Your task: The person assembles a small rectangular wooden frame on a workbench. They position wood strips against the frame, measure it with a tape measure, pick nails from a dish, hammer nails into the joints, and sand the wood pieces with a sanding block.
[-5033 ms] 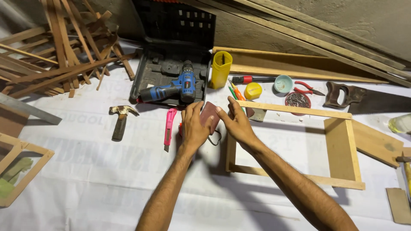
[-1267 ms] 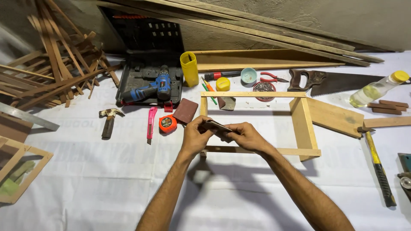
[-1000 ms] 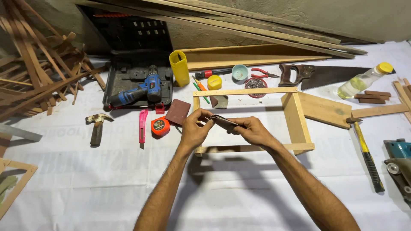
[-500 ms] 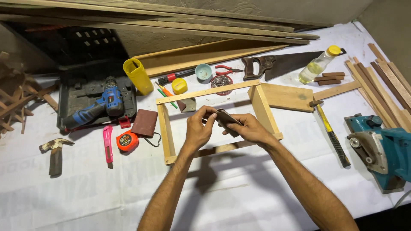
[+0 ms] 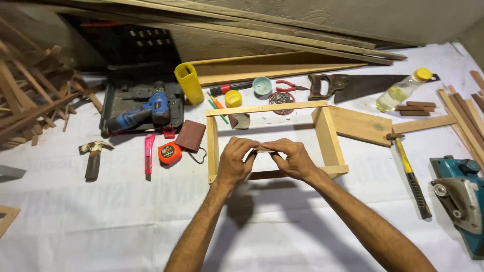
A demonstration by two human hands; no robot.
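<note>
White sheeting covers the table (image 5: 101,226); your left hand (image 5: 236,163) and right hand (image 5: 292,158) pinch a small flat piece (image 5: 263,149), mostly hidden by fingers, above the wooden frame (image 5: 275,107); right planer (image 5: 461,194) is cut off.

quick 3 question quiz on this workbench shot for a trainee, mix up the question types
1. True or false: both the left hand and the right hand grip the small folded sheet.
2. Which thing lies nearest the orange tape measure? A) handsaw B) pink utility knife C) electric planer
3. Fill in: the hands are held above the open wooden ____.

Key
1. True
2. B
3. frame
</note>
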